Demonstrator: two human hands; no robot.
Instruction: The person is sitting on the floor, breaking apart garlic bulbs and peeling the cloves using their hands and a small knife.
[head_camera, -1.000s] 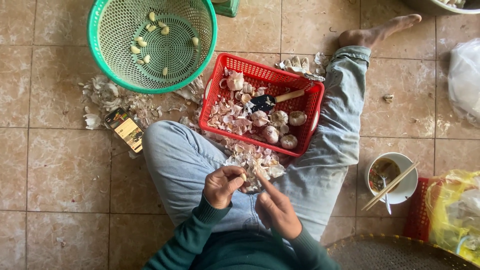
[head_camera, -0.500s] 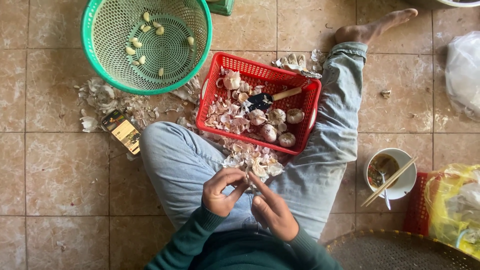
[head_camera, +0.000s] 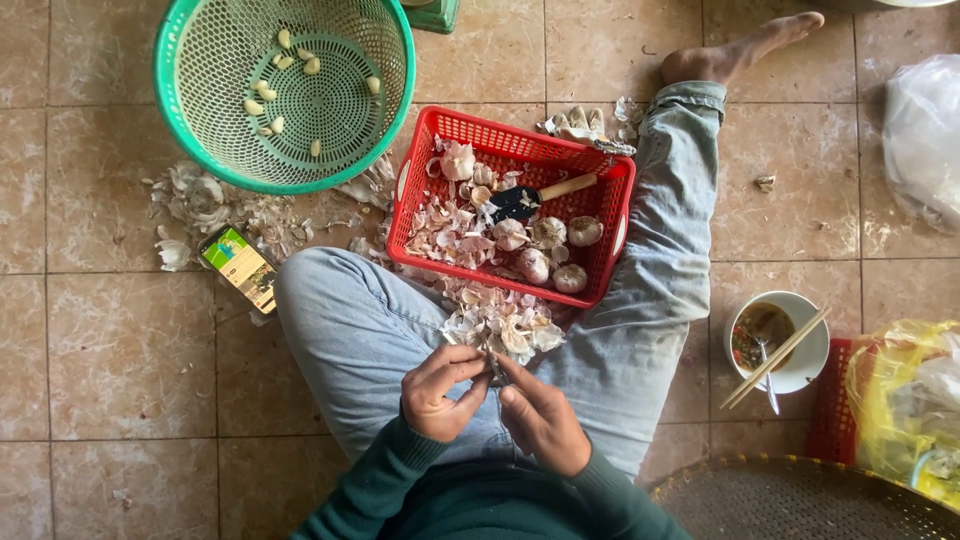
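I sit on a tiled floor in jeans with my legs spread. My left hand (head_camera: 438, 392) and my right hand (head_camera: 540, 418) meet over my lap, and their fingertips pinch a small garlic clove (head_camera: 494, 371) that is mostly hidden between them. Just beyond them lies a heap of papery garlic skins (head_camera: 500, 322). A red plastic basket (head_camera: 510, 135) between my legs holds garlic bulbs (head_camera: 556, 247), loose skins and a small knife (head_camera: 540, 194) with a wooden handle. A round green basket (head_camera: 180, 130) at the upper left holds several peeled cloves (head_camera: 270, 96).
A phone (head_camera: 240, 268) with a lit screen lies on the floor by my left knee, among scattered skins (head_camera: 195, 200). A white bowl (head_camera: 800, 365) with chopsticks and a spoon sits right of my leg. Plastic bags (head_camera: 915, 400) and a woven tray (head_camera: 800, 500) fill the right side.
Both hands stay together over my lap, working the clove; the fingers have shifted slightly. The view has tilted a little, nothing else has moved.
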